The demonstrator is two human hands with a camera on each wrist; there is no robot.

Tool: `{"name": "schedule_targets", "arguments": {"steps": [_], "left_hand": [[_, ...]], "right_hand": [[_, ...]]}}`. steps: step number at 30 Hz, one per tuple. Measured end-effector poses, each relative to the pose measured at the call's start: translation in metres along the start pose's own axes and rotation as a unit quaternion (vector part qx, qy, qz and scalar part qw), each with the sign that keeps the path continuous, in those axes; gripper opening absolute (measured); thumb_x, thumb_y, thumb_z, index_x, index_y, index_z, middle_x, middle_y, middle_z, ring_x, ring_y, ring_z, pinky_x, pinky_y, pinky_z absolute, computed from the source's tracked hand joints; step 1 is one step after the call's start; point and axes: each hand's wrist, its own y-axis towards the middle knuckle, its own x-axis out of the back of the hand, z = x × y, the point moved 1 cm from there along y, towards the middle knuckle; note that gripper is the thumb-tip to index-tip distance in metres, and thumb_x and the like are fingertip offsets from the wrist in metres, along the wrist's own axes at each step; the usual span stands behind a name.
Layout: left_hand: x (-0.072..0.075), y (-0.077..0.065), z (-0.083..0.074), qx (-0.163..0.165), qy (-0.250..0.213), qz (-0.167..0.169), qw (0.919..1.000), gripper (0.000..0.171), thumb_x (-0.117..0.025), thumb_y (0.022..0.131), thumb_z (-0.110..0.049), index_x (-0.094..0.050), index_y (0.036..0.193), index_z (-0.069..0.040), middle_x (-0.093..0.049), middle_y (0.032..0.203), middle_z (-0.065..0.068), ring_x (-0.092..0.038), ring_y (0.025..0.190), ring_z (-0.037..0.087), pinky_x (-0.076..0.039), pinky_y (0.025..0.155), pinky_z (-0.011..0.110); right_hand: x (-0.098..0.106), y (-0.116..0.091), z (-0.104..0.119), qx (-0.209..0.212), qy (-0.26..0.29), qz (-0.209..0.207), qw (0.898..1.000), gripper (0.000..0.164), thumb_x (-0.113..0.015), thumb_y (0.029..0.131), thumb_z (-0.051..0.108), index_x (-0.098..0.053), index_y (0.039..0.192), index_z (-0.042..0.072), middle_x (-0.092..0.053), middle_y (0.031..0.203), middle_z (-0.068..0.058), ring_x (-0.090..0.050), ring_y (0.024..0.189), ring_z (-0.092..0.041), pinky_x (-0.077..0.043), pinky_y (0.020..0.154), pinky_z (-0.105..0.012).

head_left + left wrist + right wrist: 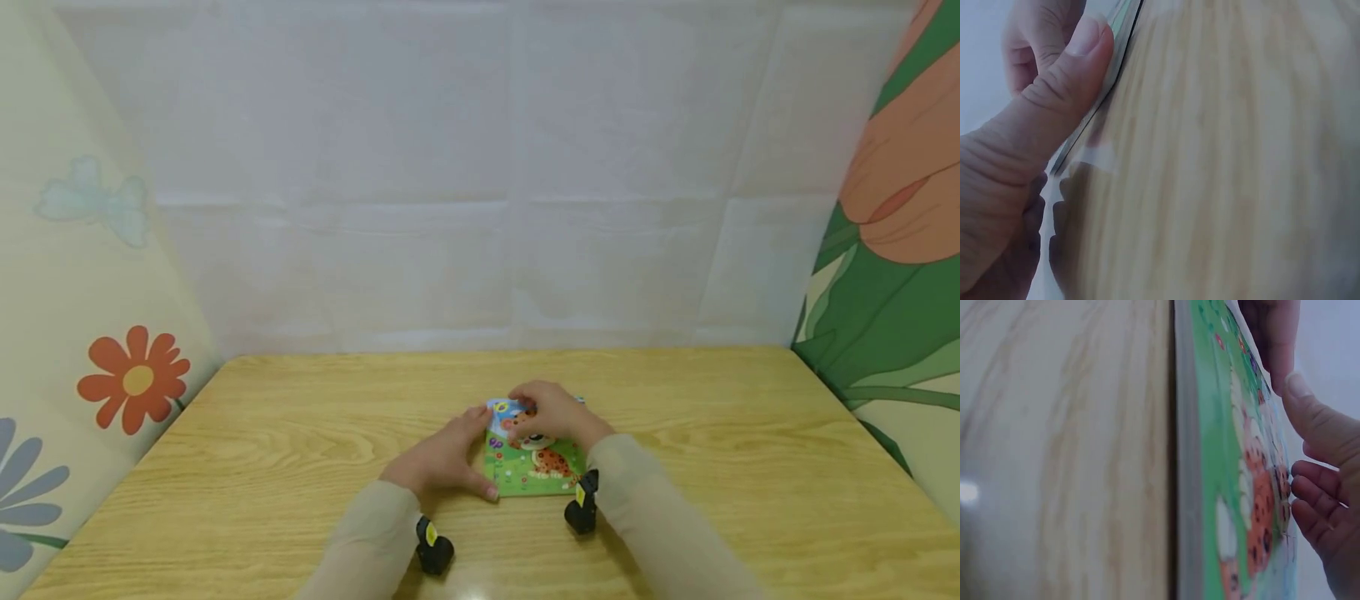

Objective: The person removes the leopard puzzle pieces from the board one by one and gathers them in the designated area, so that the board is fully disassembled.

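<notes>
A flat picture board [510, 483] with a spotted orange leopard cub on green grass lies on the table. At its left edge my left hand [442, 457] has its thumb by the near corner and fingers by the far corner. The left wrist view shows that thumb [1079, 69] along the board's side. Over the upper part of the picture is my right hand [555, 414], covering some of the leopard's head. In the right wrist view, its bent fingertips [1300, 487] are right at the printed surface, with the thumb [1313, 412] spread away from them.
The wood-grain table [300, 433] reaches back to a white sheet [450, 192]. Floral panels stand at both sides, one with a red flower [135, 379]. Black wrist-worn devices [433, 546] hang below the sleeves, close over the tabletop.
</notes>
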Motion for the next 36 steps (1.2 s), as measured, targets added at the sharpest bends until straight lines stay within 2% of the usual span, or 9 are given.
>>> {"name": "schedule_targets", "arguments": {"steps": [7,11,15,20,24,28,36], "left_hand": [[-0.001,0.002,0.000,0.005,0.010,0.010,0.9999,0.114,-0.083,0.061,-0.042,-0.020,0.146,0.001,-0.015,0.153,0.018,-0.012,0.140,0.038,-0.012,0.114,0.052],[-0.002,0.003,0.000,0.005,0.004,0.017,0.9998,0.114,-0.082,0.062,-0.042,-0.018,0.146,0.001,-0.013,0.154,0.018,-0.011,0.140,0.038,-0.012,0.114,0.052],[-0.003,0.003,0.000,0.007,-0.005,0.020,0.9998,0.114,-0.082,0.063,-0.042,-0.017,0.147,0.001,-0.012,0.154,0.017,-0.011,0.140,0.038,-0.013,0.114,0.053],[-0.002,0.002,-0.001,0.010,-0.005,0.019,0.9998,0.114,-0.081,0.063,-0.043,-0.017,0.147,-0.001,-0.012,0.154,0.016,-0.010,0.140,0.037,-0.012,0.114,0.052],[-0.001,0.002,-0.003,0.012,0.000,0.018,0.9998,0.114,-0.082,0.063,-0.042,-0.017,0.146,0.001,-0.012,0.154,0.016,-0.010,0.140,0.036,-0.011,0.114,0.050],[0.000,0.003,-0.003,0.009,-0.002,0.019,0.9998,0.113,-0.082,0.063,-0.040,-0.018,0.146,0.003,-0.012,0.154,0.018,-0.009,0.141,0.036,-0.010,0.115,0.050],[-0.002,0.005,-0.001,0.012,0.004,0.023,0.9997,0.113,-0.082,0.063,-0.041,-0.018,0.146,0.002,-0.012,0.154,0.018,-0.009,0.141,0.035,-0.011,0.115,0.050]], "right_hand": [[-0.006,0.002,-0.002,-0.010,0.009,-0.011,1.000,0.052,-0.079,0.073,0.025,-0.061,0.117,0.004,-0.058,0.110,-0.008,-0.054,0.100,-0.022,-0.046,0.092,-0.040],[-0.012,0.002,-0.005,-0.012,0.021,-0.016,1.000,0.042,-0.076,0.077,0.024,-0.064,0.114,0.008,-0.055,0.106,-0.005,-0.052,0.092,-0.018,-0.047,0.085,-0.037],[-0.016,0.004,-0.007,-0.034,0.044,-0.019,0.998,0.034,-0.074,0.080,0.023,-0.066,0.111,0.012,-0.051,0.102,-0.003,-0.050,0.085,-0.015,-0.046,0.075,-0.031],[-0.015,0.009,0.001,-0.068,0.064,-0.015,0.996,0.029,-0.073,0.080,0.018,-0.067,0.107,0.008,-0.055,0.101,-0.006,-0.054,0.077,-0.017,-0.048,0.066,-0.028],[-0.014,0.014,0.009,-0.088,0.052,-0.018,0.995,0.028,-0.075,0.077,0.013,-0.067,0.102,0.004,-0.062,0.101,-0.008,-0.057,0.081,-0.018,-0.050,0.073,-0.031],[-0.014,0.018,0.013,-0.114,0.040,-0.020,0.992,0.029,-0.077,0.075,0.013,-0.066,0.101,0.004,-0.061,0.104,-0.008,-0.056,0.092,-0.020,-0.049,0.085,-0.036],[-0.016,0.019,0.017,-0.143,0.022,-0.012,0.989,0.029,-0.075,0.077,0.012,-0.064,0.102,0.004,-0.055,0.107,-0.011,-0.053,0.096,-0.024,-0.048,0.086,-0.038]]}}
